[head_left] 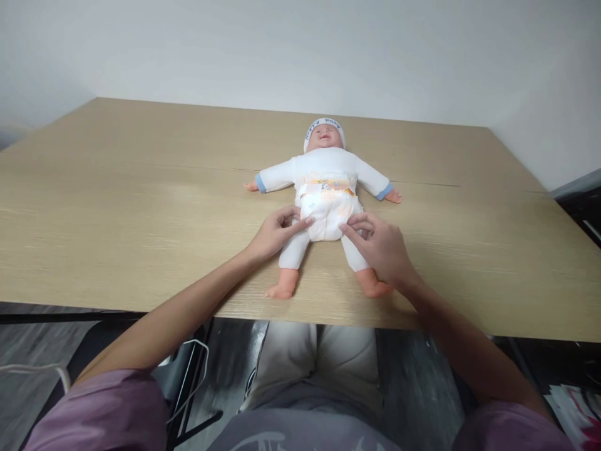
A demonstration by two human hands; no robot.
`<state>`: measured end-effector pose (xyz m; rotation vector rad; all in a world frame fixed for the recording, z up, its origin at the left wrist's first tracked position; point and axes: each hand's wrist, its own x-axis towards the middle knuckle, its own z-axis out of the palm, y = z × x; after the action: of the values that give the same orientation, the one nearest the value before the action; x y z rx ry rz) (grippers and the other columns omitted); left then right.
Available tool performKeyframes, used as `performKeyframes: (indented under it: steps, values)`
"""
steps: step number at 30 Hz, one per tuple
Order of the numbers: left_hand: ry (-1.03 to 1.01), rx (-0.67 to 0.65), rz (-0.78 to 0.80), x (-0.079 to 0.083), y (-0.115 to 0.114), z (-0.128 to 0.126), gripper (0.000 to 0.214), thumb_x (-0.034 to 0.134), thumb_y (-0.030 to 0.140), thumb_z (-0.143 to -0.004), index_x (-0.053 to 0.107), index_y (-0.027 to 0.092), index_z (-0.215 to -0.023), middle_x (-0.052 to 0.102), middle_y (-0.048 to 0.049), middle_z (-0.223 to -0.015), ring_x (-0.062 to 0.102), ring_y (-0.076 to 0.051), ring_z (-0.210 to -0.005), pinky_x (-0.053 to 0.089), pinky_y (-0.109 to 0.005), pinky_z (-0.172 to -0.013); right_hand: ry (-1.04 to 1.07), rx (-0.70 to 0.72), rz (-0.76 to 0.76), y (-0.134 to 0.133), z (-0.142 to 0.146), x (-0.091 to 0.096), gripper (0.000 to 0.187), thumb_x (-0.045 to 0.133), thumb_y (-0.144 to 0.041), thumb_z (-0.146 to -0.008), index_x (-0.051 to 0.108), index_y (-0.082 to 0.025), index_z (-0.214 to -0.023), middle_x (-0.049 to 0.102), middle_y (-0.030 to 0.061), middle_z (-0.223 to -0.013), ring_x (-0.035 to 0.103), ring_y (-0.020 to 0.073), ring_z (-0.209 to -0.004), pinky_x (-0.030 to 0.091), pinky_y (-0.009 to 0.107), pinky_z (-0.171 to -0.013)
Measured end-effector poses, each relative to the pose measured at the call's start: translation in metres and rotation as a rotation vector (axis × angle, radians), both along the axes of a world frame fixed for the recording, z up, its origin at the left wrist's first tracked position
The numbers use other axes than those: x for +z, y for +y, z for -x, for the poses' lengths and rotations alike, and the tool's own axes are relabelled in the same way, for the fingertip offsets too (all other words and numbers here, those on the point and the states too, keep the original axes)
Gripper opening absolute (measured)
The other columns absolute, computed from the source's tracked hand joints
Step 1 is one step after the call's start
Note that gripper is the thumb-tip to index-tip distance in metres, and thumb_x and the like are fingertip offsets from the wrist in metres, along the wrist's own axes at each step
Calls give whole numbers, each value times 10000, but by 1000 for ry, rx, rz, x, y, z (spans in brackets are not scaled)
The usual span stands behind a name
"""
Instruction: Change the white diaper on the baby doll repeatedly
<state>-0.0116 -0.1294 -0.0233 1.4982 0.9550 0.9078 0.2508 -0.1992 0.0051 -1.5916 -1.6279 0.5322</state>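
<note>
The light is soft, even and quite bright, and it seems to come from above. The wall (300,50) looks pale grey and becomes darker toward the upper corners. The table (141,207) looks matte; only weak, short shadows lie under the doll (323,169), the left hand (275,233) and the right hand (382,247). The wide lens bends the table edges (mostly near the side borders). The middle is sharp; the sleeves (107,407) below are slightly soft.
</note>
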Motion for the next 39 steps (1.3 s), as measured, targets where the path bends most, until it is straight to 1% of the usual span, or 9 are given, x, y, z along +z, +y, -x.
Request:
performKeyframes:
  steps: [5,8,16,20,23,27,32,35,39]
  values:
    - [98,18,-49,3,-3,-1,449,831,655,-943,815,208,-987,758,-43,-946,590,-176,-771,420,-308,-660,-147,61,-113,1,4,-6,254,766,-513,-1028,800,-268,-969,865,52,-991,740,289,-902,538,440,-874]
    - [87,23,-31,5,-4,-2,457,836,657,-936,804,201,-950,745,-37,-926,592,-178,-788,407,-305,-667,-198,101,-134,1,9,-9,224,766,-456,-1032,763,-259,-924,839,54,-972,711,291,-933,520,438,-897]
    - [247,5,-229,5,-5,-4,412,841,595,-941,787,187,-958,736,-26,-925,598,-198,-851,448,-320,-752,-58,76,-71,6,7,-12,234,779,-480,-989,762,-254,-930,809,40,-961,684,261,-894,531,417,-886]
    - [130,-70,-130,7,0,-2,433,819,599,-962,814,180,-1072,789,-57,-1079,655,-217,-955,496,-333,-839,27,48,-29,7,5,-14,293,759,-547,-977,795,-256,-960,806,33,-947,663,252,-870,543,415,-870]
    - [11,-94,-23,7,4,-1,448,847,610,-935,813,182,-1063,791,-65,-1066,665,-209,-931,497,-325,-798,27,21,-72,6,6,-16,301,751,-557,-984,803,-261,-958,815,49,-983,660,267,-906,550,437,-908]
    - [-48,-27,0,1,7,-2,467,897,623,-878,779,176,-948,756,-46,-929,644,-176,-823,470,-305,-716,5,3,-166,5,9,-19,262,758,-512,-995,804,-257,-951,810,64,-991,662,288,-980,553,466,-981]
    - [-97,68,-32,-8,5,-5,530,940,600,-828,758,171,-1080,803,-77,-1003,712,-193,-877,543,-325,-788,-17,8,-264,7,7,-27,228,765,-467,-1011,827,-250,-981,788,87,-1064,680,300,-1070,542,520,-1088]
    - [-28,133,-115,-8,-2,-3,513,917,576,-860,739,181,-1134,831,-97,-1045,739,-217,-900,565,-361,-826,-41,-15,-345,4,4,-29,232,768,-460,-1012,847,-242,-997,732,110,-1140,690,302,-1109,556,521,-1080]
    - [241,198,-486,-4,-10,12,297,824,468,-988,780,215,-1136,860,-89,-1164,770,-261,-1046,490,-494,-1108,-104,37,-396,0,-7,-31,231,675,-417,-1073,805,-225,-1065,708,98,-1081,682,263,-954,590,460,-941]
